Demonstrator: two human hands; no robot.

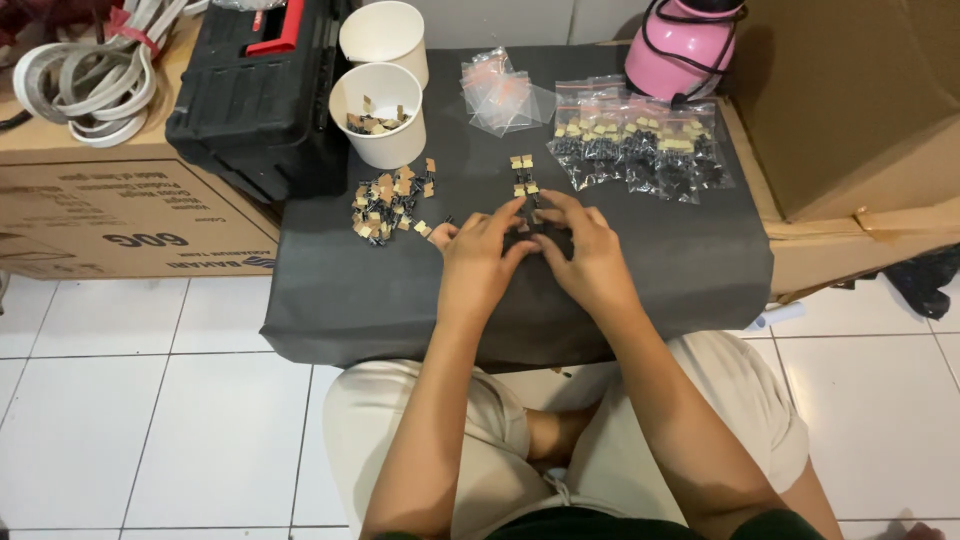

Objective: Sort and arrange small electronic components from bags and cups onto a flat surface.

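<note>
Fingertips of my left hand (478, 262) and right hand (585, 255) meet, pinching small black-and-tan parts (530, 222) on the dark cloth (650, 280); I cannot tell exactly which piece each grips. A short row of parts (523, 174) lies just beyond, a loose pile (388, 205) to the left, filled bags (640, 145) farther right, paper cups (380, 112) behind.

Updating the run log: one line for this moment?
left hand: on small parts | right hand: same | loose pile: left | filled bags: right
</note>
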